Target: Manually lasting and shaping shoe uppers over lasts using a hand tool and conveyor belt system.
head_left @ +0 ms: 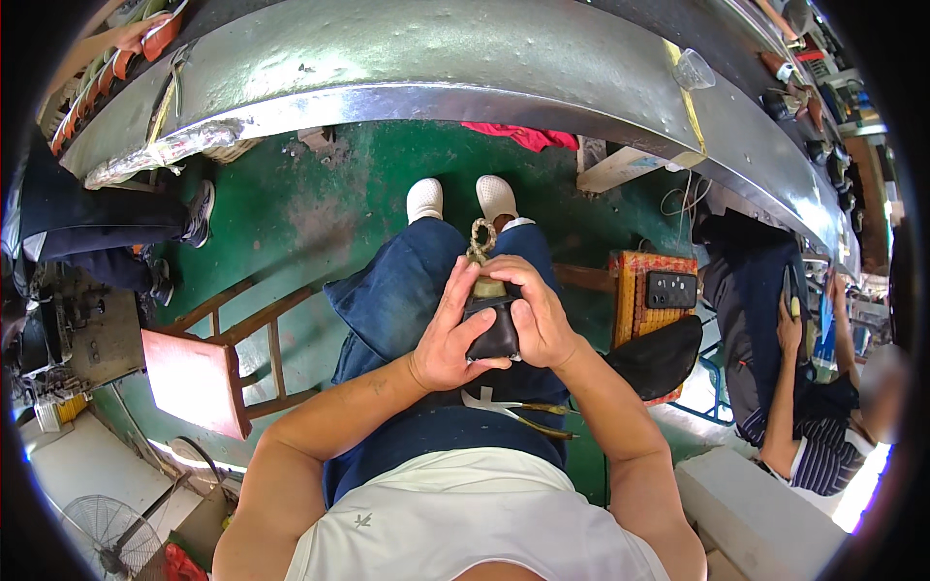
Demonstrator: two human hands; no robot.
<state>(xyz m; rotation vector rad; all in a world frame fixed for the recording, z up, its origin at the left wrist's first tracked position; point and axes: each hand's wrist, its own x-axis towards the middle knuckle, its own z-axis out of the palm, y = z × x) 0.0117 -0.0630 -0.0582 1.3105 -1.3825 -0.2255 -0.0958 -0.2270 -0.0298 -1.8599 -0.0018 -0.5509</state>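
Note:
Between my knees, both hands clasp a black leather shoe upper [499, 337] fitted over a yellowish shoe last [487, 288]. From the top of the last rises a knotted rope loop [482, 237]. My left hand [451, 329] wraps the left side, its thumb on the black leather and its lower fingers partly under it. My right hand [541, 315] curls round the right side, fingers bent over the top. Across my lap, just below the shoe upper, lies a pair of pincers [528, 416] with yellowish handles, touched by neither hand.
A metal-topped bench [436, 58] curves across the front. At left stands a wooden stool [194, 378]. On my right, a woven seat [630, 300] carries a dark phone [670, 290] and a black piece [659, 358]. Co-workers sit at both sides; a fan [107, 537] is lower left.

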